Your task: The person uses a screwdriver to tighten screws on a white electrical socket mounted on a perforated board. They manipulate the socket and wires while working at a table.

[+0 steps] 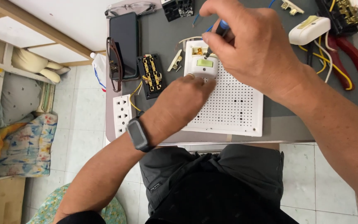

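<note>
Switch module (202,65), white with a green rocker, sits at the near-left corner of the perforated white board (233,103) on the table (282,120). Left hand (179,103) presses down on it, fingers (193,78) extended against its lower edge, steadying it. Right hand (245,45) is closed around a blue-handled screwdriver (218,33), tip at the brass terminal just beyond the left fingertips. No labels are legible; a white multi-socket plate (122,114) lies left of the wrist.

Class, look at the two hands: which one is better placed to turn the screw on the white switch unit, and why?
Right. The right hand holds the screwdriver with its tip at the white switch unit; the left hand only steadies the unit on the perforated board.
</note>
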